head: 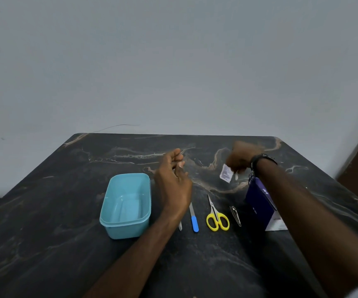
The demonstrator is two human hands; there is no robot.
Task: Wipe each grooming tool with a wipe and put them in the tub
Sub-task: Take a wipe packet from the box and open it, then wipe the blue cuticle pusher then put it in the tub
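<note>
Both hands hover above the table, raised off it. On the left, the left hand (173, 179) floats just right of the tub, fingers loosely curled with the fingertips near each other; whether anything sits between them cannot be told. Farther right, the right hand (241, 161) pinches a small white wipe packet (226, 173) that hangs below its fingers, a dark band on the wrist.

The tub (126, 205) is a light blue plastic rectangle with rounded corners, open on top, nothing inside. Right of the tub lies a row of tools: a thin pale metal tool (180, 226), mostly hidden under the left forearm, then a nail file (194, 218) with a blue handle, then small scissors (216, 216) with yellow loops and shut blades pointing away, then a metal nail clipper (235, 216). All lie flat and apart from one another, below and between the two hands. Furthest right of the tub stands a dark blue box (259, 203), partly covered by the right forearm.

The table (66, 244) is dark stone-patterned with pale veins, set against a plain grey wall (173, 61).
</note>
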